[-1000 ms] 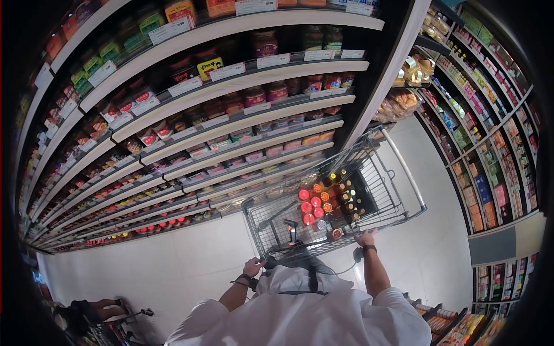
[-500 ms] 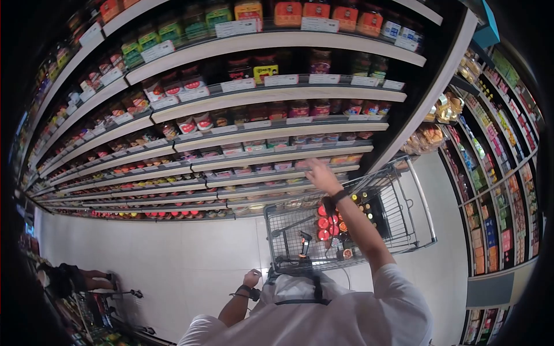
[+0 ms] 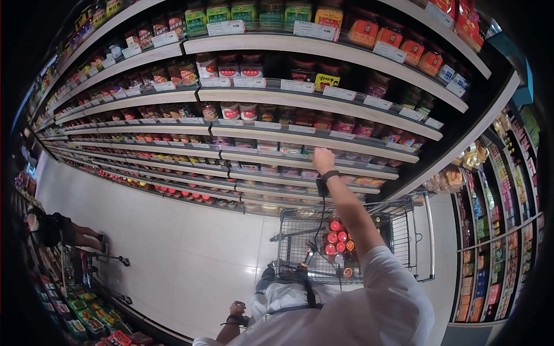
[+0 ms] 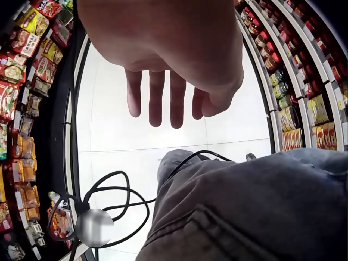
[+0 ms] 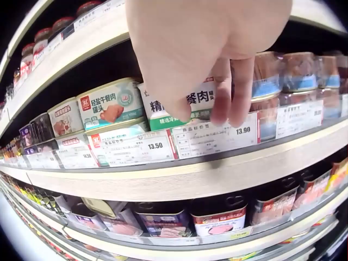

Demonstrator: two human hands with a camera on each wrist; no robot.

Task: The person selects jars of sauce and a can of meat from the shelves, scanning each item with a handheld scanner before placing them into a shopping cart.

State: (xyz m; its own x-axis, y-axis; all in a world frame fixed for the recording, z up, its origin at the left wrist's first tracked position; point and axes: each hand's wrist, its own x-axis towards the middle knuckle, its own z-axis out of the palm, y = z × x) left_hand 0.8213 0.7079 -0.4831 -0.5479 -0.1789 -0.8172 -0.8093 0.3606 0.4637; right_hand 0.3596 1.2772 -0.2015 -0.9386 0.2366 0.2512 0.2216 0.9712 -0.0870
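My right hand [image 3: 324, 160] reaches out to a middle shelf of canned goods. In the right wrist view, its fingers [image 5: 239, 103] point down, loosely bent, in front of a white and green luncheon meat can [image 5: 156, 111], partly hiding it. Fingertips overlap the price tags [image 5: 215, 138] on the shelf edge. A pale green luncheon meat can [image 5: 109, 103] stands to the left, on top of another can. My left hand [image 4: 163, 60] hangs beside the trousers [image 4: 234, 217], fingers extended and holding nothing.
A shopping cart [image 3: 433, 242] with several red-capped jars [image 3: 332, 237] stands below the right arm. Long shelves of jars [image 3: 277, 14] rise ahead. Another person [image 3: 57, 228] with a cart is at left. A black cable [image 4: 125, 190] loops by the left hand.
My right hand has left the cart and moved forward to the canned-goods shelf. The left hand has left the cart edge and dropped by my side. The view has turned leftward.
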